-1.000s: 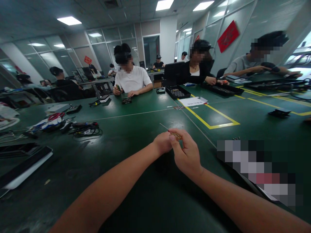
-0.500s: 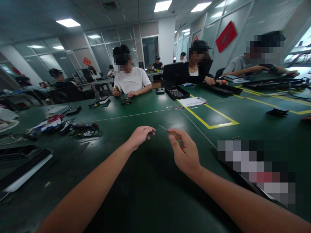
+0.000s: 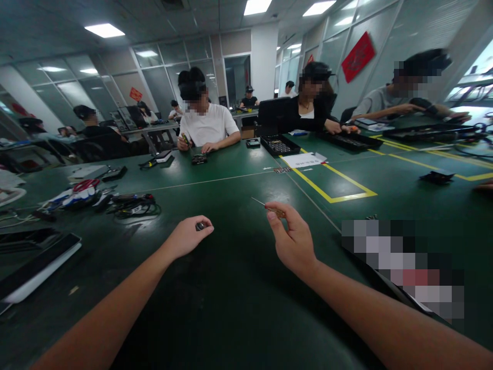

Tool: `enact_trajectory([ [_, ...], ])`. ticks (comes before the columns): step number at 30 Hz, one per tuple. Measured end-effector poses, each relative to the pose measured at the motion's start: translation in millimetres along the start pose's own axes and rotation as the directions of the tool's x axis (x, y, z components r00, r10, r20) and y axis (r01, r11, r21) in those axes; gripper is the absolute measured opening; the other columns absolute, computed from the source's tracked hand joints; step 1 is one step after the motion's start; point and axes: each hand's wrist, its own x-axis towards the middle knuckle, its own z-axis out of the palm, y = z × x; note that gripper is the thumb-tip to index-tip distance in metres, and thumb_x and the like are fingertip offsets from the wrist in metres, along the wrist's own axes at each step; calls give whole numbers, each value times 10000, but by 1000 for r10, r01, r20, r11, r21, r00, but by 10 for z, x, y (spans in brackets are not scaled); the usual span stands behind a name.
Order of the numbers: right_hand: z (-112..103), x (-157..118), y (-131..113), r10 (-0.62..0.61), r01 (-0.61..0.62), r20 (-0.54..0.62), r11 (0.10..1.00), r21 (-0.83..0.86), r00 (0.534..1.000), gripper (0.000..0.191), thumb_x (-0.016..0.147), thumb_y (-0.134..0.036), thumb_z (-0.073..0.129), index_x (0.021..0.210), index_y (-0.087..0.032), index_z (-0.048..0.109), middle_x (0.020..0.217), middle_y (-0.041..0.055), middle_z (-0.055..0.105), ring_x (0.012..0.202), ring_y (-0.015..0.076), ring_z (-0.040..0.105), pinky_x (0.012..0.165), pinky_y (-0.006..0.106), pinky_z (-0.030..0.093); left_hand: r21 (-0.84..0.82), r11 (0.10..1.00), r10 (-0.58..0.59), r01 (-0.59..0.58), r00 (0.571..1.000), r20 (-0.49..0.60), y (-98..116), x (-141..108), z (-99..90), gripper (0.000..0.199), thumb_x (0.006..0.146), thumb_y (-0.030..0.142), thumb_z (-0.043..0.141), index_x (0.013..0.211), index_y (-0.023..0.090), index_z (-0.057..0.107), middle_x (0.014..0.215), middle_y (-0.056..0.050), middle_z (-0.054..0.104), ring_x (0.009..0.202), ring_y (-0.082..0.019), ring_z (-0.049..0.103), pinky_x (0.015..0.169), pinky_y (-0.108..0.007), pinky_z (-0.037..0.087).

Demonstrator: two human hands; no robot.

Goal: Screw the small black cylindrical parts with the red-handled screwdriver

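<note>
My right hand (image 3: 295, 236) is closed around the amber handle of a slim screwdriver (image 3: 276, 211). Its thin metal shaft points up and to the left, clear of the table. My left hand (image 3: 188, 237) is curled around a small dark rounded piece (image 3: 200, 226), of which only a part shows between thumb and fingers; its kind cannot be made out. Both hands are held above the green table (image 3: 231, 288), well apart from each other.
Coiled black cables (image 3: 136, 206) and a pile of tools and gloves lie at the left, with a black-and-white case (image 3: 42, 272) nearer. A blurred-out object (image 3: 404, 267) is at the right. Across the table, a person in white (image 3: 210, 126) works beside a black parts tray (image 3: 280, 145).
My left hand has moved left and slightly down, away from the screwdriver tip, with the dark piece in it. My right hand has stayed nearly still with the screwdriver.
</note>
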Motion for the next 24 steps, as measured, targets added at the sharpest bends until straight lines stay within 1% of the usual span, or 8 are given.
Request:
enact_trajectory([
  [4, 5, -3, -7, 2, -2, 17, 1000, 0, 1000, 189, 1001, -319, 538, 1137, -258, 653, 1013, 37, 697, 927, 204, 664, 838, 387, 532, 107, 993, -44, 45, 999, -15, -167, -164, -196, 390, 868, 562, 555, 977, 237, 742, 1001, -70, 716, 862, -273, 643, 797, -358, 476],
  [8, 13, -12, -19, -3, 3, 23, 1000, -2, 1000, 185, 998, -318, 540, 1132, -261, 654, 1016, 39, 703, 920, 204, 667, 834, 391, 537, 189, 979, -75, 81, 996, -37, -344, -266, -387, 424, 856, 569, 546, 1048, 253, 754, 1119, -76, 714, 994, -310, 635, 891, -384, 485],
  [11, 18, -13, -8, -1, 1, 25, 1000, -3, 1000, 188, 997, -323, 538, 1130, -262, 657, 1027, 46, 708, 929, 210, 672, 829, 395, 544, 209, 973, -110, 100, 993, 36, -412, -315, -406, 471, 831, 569, 582, 1158, 267, 739, 1159, -85, 707, 1018, -325, 636, 935, -410, 483],
  [14, 18, -10, 9, 7, -7, 40, 1000, -3, 999, 194, 996, -326, 538, 1135, -265, 659, 1024, 46, 708, 927, 212, 673, 829, 398, 547, 205, 975, -109, 89, 990, 88, -422, -343, -337, 478, 795, 532, 642, 1187, 275, 733, 1162, -89, 704, 1052, -332, 633, 968, -414, 473],
  [17, 13, -7, 13, 12, -11, 55, 1000, -1, 998, 198, 995, -326, 538, 1137, -264, 660, 1018, 45, 707, 922, 212, 673, 829, 396, 546, 211, 976, -71, 53, 994, 82, -429, -346, -286, 396, 802, 502, 627, 1091, 266, 760, 1125, -91, 707, 1044, -323, 630, 953, -398, 468],
  [19, 9, -6, 11, 13, -13, 55, 1000, 1, 998, 199, 992, -326, 539, 1131, -259, 664, 1009, 42, 707, 917, 210, 674, 832, 394, 544, 201, 978, -64, 49, 995, 73, -447, -352, -305, 381, 817, 520, 603, 1047, 259, 759, 1098, -86, 708, 1009, -310, 634, 907, -382, 472],
  [21, 8, -8, 10, 16, -16, 54, 1000, 4, 998, 201, 991, -328, 538, 1130, -257, 666, 1010, 41, 708, 912, 209, 672, 835, 392, 541, 162, 983, -102, 92, 993, 56, -471, -380, -378, 419, 821, 573, 595, 1042, 249, 742, 1064, -76, 711, 943, -294, 645, 849, -367, 475],
  [24, 13, -12, 20, 22, -22, 53, 1000, 9, 998, 202, 992, -331, 539, 1135, -263, 665, 1011, 38, 707, 911, 208, 670, 840, 391, 538, 79, 973, -215, 216, 976, -13, -518, -486, -563, 544, 792, 688, 614, 1083, 239, 710, 931, -44, 720, 828, -267, 652, 794, -349, 468],
])
